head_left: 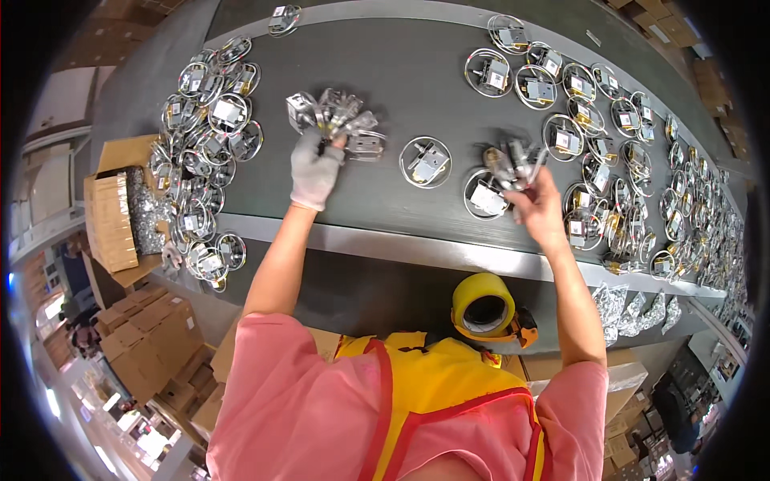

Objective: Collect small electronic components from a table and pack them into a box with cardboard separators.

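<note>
With white-gloved left hand [318, 168] and bare right hand [541, 207], above a long dark-grey conveyor belt [385, 80], gripping a blurred left bunch of shiny metal parts [340, 111] and a similar right bunch [500, 167]; flanking a boxy grey metal unit [431, 163] lying there, ringed by silver wire. Ideally supporting bodies, avoiding snagged coils.

The gloved left grip [316, 170] is holding a metal bunch [345, 112] over the bench [361, 64]; the bare right grip [539, 207] is clutching a blurred bunch [504, 164]. Between both grips, a wire-ringed part [427, 164] is lying; beyond the left grip's outer side, a cardboard box [108, 220] is standing.
</note>
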### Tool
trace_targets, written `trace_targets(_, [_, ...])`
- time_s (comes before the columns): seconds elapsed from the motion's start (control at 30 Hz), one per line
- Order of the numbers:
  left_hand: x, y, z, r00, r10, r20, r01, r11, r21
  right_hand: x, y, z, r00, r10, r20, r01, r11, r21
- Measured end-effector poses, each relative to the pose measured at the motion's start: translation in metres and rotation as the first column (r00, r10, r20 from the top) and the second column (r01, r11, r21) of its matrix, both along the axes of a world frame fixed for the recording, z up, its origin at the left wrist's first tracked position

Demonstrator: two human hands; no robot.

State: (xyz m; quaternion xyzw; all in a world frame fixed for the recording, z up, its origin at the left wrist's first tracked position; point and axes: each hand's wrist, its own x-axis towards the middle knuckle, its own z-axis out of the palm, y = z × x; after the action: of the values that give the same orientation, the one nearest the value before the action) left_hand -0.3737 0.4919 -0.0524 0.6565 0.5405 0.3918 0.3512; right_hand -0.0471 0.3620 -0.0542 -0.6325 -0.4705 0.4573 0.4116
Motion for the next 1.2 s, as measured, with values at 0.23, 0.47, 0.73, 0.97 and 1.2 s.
trace_targets(0.23, [0.037, -0.014, 0.018, 0.675, 0.474, 0.565, -0.115, 0.824, -0.555, -0.005, -0.016, 0.01, 0.719, 0.213, 0.661, -0.382, 0.917, 0.12])
trace_targets(0.47, [0.114, -0.023, -0.023, 0.826, 0.417, -0.379, -0.289, 0.891, 0.35, -0.017, -0.013, -0.017, 0.835, 0.097, 0.541, -0.199, 0.971, 0.132])
trace_targets(0.73, [0.128, -0.036, -0.031, 0.806, 0.45, -0.384, -0.288, 0.865, 0.41, -0.032, -0.026, 0.023, 0.813, -0.381, -0.441, 0.412, 0.911, -0.026])
trace_targets(0.97, [0.167, -0.07, 0.031, 0.747, 0.398, 0.533, -0.254, 0.911, -0.324, -0.021, -0.057, 0.044, 0.756, -0.541, -0.369, 0.596, 0.802, 0.043])
trace_targets(1.2, [0.18, -0.093, 0.022, 0.625, 0.257, 0.737, 0.076, 0.92, -0.385, -0.002, -0.059, 0.056, 0.74, -0.592, -0.318, 0.646, 0.758, 0.092])
